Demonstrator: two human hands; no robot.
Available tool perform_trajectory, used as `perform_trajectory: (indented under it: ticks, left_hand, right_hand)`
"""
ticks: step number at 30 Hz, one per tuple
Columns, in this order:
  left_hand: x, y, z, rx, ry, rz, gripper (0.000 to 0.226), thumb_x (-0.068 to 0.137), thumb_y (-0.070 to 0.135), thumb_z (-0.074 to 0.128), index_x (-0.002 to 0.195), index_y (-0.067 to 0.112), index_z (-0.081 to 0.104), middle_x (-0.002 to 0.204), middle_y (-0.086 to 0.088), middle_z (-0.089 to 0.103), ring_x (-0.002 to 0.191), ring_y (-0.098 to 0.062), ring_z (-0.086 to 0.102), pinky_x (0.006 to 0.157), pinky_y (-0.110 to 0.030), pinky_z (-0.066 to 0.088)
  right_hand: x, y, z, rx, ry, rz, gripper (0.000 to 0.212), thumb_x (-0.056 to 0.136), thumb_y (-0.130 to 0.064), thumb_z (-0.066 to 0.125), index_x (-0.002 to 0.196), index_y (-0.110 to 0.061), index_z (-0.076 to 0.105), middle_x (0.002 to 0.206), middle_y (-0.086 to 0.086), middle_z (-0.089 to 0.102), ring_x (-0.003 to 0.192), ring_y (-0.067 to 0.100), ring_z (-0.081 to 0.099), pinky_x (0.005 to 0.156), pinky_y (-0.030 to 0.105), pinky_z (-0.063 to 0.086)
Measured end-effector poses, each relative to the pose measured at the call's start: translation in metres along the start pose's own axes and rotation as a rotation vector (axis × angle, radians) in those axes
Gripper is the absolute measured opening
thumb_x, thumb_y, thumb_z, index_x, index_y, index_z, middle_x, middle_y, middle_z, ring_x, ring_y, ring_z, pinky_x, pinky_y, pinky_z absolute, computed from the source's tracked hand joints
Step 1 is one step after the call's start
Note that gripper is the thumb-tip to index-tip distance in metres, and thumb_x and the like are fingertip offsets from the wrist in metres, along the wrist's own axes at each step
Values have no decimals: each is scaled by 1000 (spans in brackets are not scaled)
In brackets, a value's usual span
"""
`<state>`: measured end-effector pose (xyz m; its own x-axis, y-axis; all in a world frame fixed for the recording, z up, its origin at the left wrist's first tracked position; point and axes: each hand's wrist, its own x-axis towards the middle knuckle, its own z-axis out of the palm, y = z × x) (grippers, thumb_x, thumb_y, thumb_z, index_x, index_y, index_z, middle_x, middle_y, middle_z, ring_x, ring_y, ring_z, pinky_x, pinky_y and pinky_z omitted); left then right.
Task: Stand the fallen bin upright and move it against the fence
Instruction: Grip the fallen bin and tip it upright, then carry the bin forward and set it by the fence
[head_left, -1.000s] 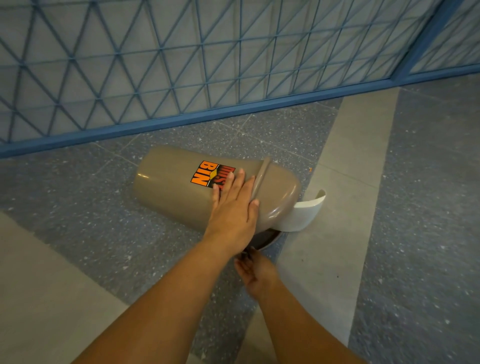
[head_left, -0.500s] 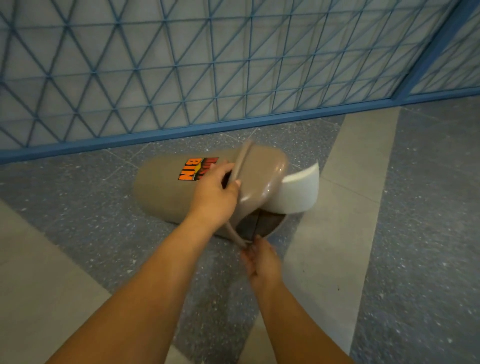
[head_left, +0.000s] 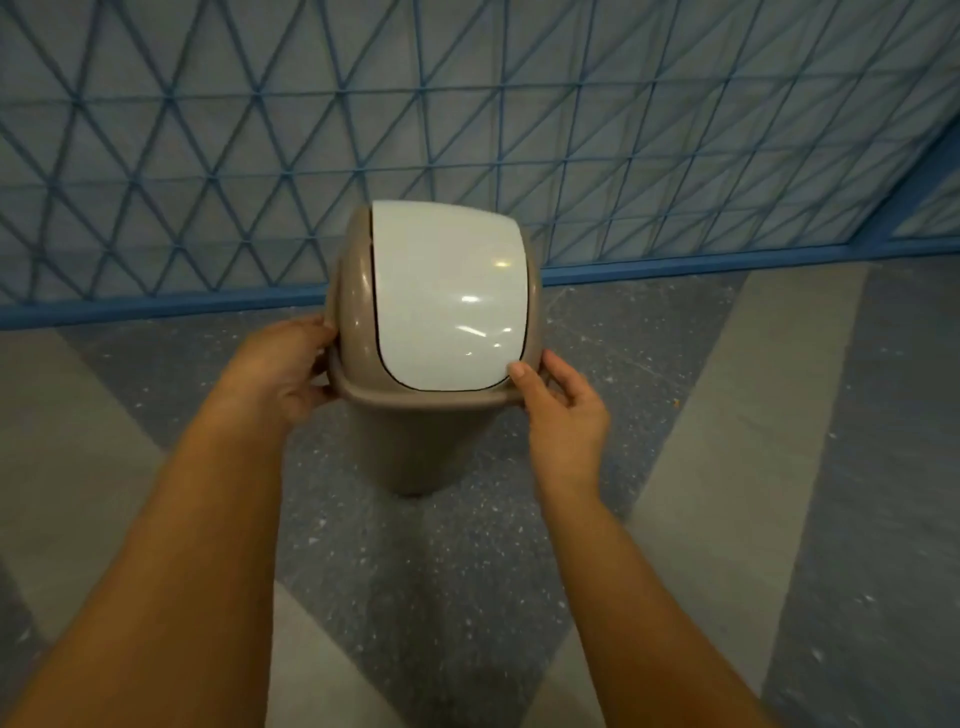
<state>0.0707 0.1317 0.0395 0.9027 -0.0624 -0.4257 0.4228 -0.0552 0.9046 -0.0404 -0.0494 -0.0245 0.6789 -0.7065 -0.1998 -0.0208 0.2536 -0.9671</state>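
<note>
The tan bin (head_left: 415, 452) stands upright in the middle of the view, its domed top and white swing flap (head_left: 447, 296) facing me. My left hand (head_left: 280, 374) grips the left side of the lid rim. My right hand (head_left: 561, 410) holds the rim's right front corner, thumb on top. The bin's base is down by the speckled floor, a short way in front of the blue mesh fence (head_left: 467, 130). Whether the base touches the floor I cannot tell.
The fence's blue bottom rail (head_left: 701, 262) runs across behind the bin, with a blue post (head_left: 914, 197) at the far right. The floor has dark speckled tiles (head_left: 441, 597) crossed by lighter grey bands (head_left: 727, 467).
The bin was lying on its side with the flap hanging open; it is now upright with the flap closed. Both hands have shifted onto the lid rim, one on each side.
</note>
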Motion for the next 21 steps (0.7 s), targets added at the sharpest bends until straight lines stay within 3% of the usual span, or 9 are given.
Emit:
perform_trajectory:
  ticks: [3, 6, 9, 11, 14, 16, 18, 21]
  left_hand:
    - [-1, -5, -25, 21, 20, -81, 22, 94, 14, 45, 85, 23, 63, 80, 4, 63, 75, -12, 55, 61, -32, 46]
    - [-1, -11, -46, 9, 72, -154, 26, 94, 7, 41, 79, 18, 60, 51, 7, 66, 63, -10, 55, 59, -26, 47]
    - [-4, -16, -55, -63, 96, -190, 28, 95, 6, 41, 72, 14, 55, 36, 8, 60, 42, -4, 60, 49, -20, 52]
    - [-6, -18, -55, -101, 106, -205, 28, 95, 9, 43, 70, 13, 54, 33, 6, 59, 41, -5, 60, 49, -21, 53]
    - [-6, -20, -54, -155, 109, -209, 30, 95, 14, 46, 66, 12, 50, 28, 6, 52, 29, -2, 55, 37, -16, 50]
    - [-6, -22, -58, -151, 87, -222, 27, 94, 19, 50, 68, 13, 52, 30, 6, 53, 37, -7, 60, 43, -21, 55]
    - [-4, -23, -68, -123, 13, -241, 20, 92, 21, 52, 74, 14, 55, 36, 4, 58, 62, -14, 63, 58, -34, 56]
    - [-6, -21, -87, -13, -164, -276, 6, 84, 17, 59, 84, 13, 63, 57, -2, 70, 80, -21, 66, 68, -37, 54]
  right_hand:
    - [-9, 2, 11, -31, -48, -14, 49, 76, -25, 75, 123, -17, 62, 122, 5, 65, 105, 17, 64, 95, 38, 52]
    - [-19, 7, 21, -35, -105, -27, 37, 84, -19, 67, 121, -19, 63, 121, 6, 64, 103, 15, 64, 96, 37, 52]
    - [-22, 8, 29, 36, -138, -6, 32, 88, -12, 62, 119, -20, 64, 111, 1, 69, 97, 11, 66, 84, 28, 56]
    - [-21, 7, 31, 65, -139, 8, 33, 88, -11, 61, 119, -24, 61, 98, -3, 68, 92, 11, 65, 71, 20, 56]
    - [-19, 5, 29, 83, -148, 71, 45, 88, -13, 61, 131, -23, 52, 89, 2, 65, 81, 12, 65, 66, 19, 57]
    - [-19, 4, 29, 98, -174, 130, 43, 89, -16, 61, 131, -20, 53, 92, 4, 68, 74, 10, 66, 65, 21, 57]
    - [-18, 3, 28, 122, -198, 172, 35, 90, -19, 59, 126, -19, 58, 94, 6, 71, 73, 12, 66, 62, 21, 57]
    - [-13, 0, 27, 121, -201, 216, 31, 91, -26, 57, 120, -15, 63, 96, 10, 72, 77, 18, 67, 60, 22, 57]
